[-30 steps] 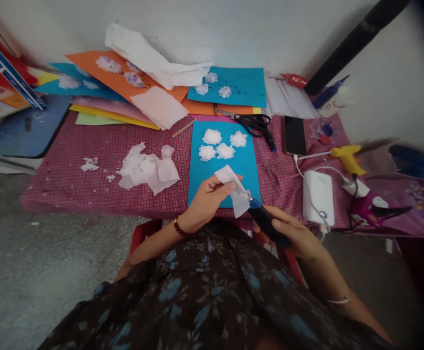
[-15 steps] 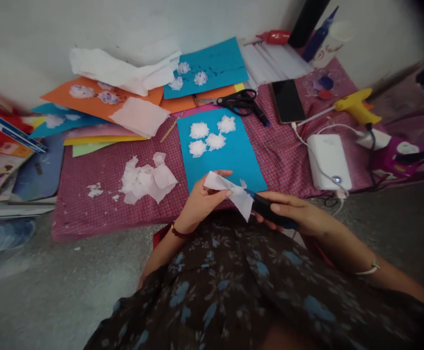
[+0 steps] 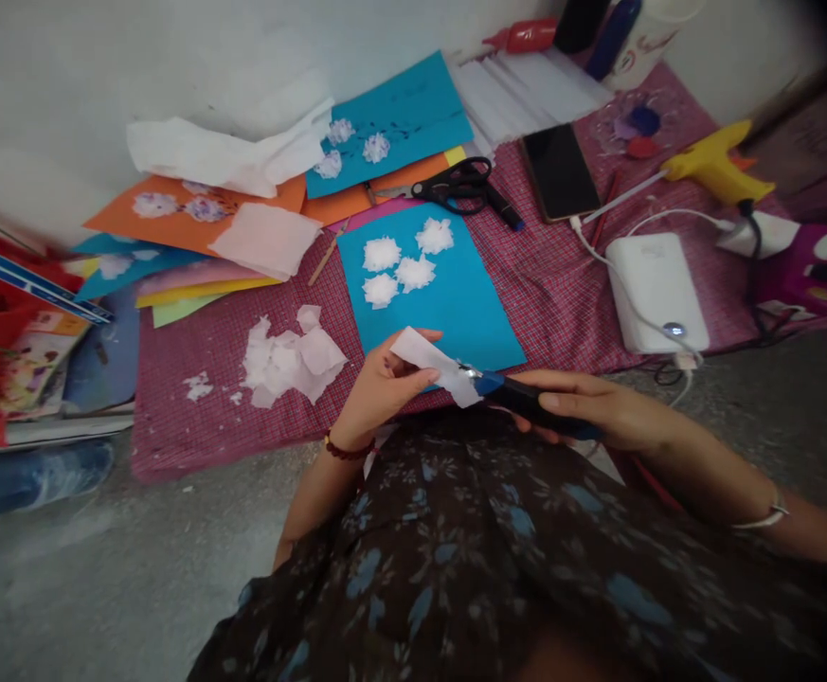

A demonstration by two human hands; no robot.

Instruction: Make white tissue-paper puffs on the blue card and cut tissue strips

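My left hand (image 3: 374,393) pinches a small strip of white tissue paper (image 3: 423,355) between thumb and fingers. In my right hand (image 3: 602,409) are scissors with black and blue handles (image 3: 527,398). Their metal part shows at the upper edge of the strip, while the rest of the blades is hidden by the paper. Just beyond both hands lies a blue sheet of card (image 3: 462,317) bearing several crumpled white tissue blossoms (image 3: 415,273). To the left, a loose pile of torn white tissue (image 3: 289,360) rests on the checked cloth (image 3: 186,426).
Black scissors (image 3: 452,185) and a dark marker (image 3: 504,206) lie behind the card. A phone (image 3: 561,172), a white power bank (image 3: 655,294) with cables and a yellow glue gun (image 3: 711,166) are at right. Coloured sheets (image 3: 242,223) are stacked at back left.
The scissors have shifted against the strip, and their metal part now shows at its upper edge. The strip's free end hangs less low. The whole view has turned slightly.
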